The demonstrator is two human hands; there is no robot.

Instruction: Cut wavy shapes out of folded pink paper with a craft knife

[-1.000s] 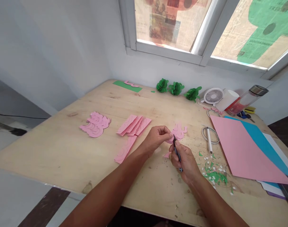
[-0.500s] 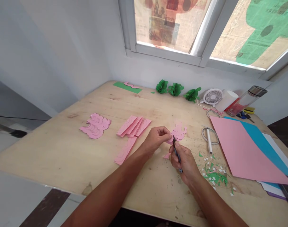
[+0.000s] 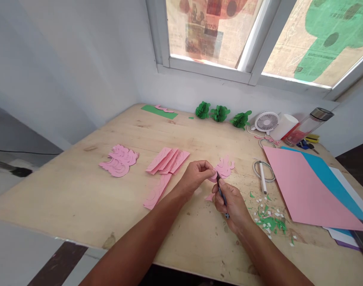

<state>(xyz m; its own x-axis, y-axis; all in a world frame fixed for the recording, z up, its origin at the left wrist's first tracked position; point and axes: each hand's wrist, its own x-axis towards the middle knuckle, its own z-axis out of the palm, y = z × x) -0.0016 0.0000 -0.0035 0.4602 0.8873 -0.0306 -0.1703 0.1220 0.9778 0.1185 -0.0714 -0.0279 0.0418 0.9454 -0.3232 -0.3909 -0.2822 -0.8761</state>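
Note:
My left hand [image 3: 198, 173] pinches a small pink paper cutout [image 3: 212, 178] between thumb and fingertips. A slim dark tool, which looks like a craft knife [image 3: 222, 195], is gripped in my right hand [image 3: 232, 204], its tip against the cutout's edge. Just beyond the fingertips lies a wavy pink paper scrap [image 3: 225, 166]. Another pink scrap [image 3: 209, 197] shows beneath the hands. To the left of my left hand is an accordion-folded pink paper strip [image 3: 168, 160] with drawn curves. Scalloped pink cutouts [image 3: 119, 160] are heaped farther left.
Three green paper balls [image 3: 220, 113] stand along the wall, beside a white fan [image 3: 266, 121] and a glass bottle [image 3: 307, 127]. Coloured sheets [image 3: 311, 186] lie at the right. A white pen [image 3: 262, 177] and green and white snippets [image 3: 271, 222] are near my right hand.
The view has shifted very slightly. Both hands stay together at the pink cutout, with the tool's tip still against its edge.

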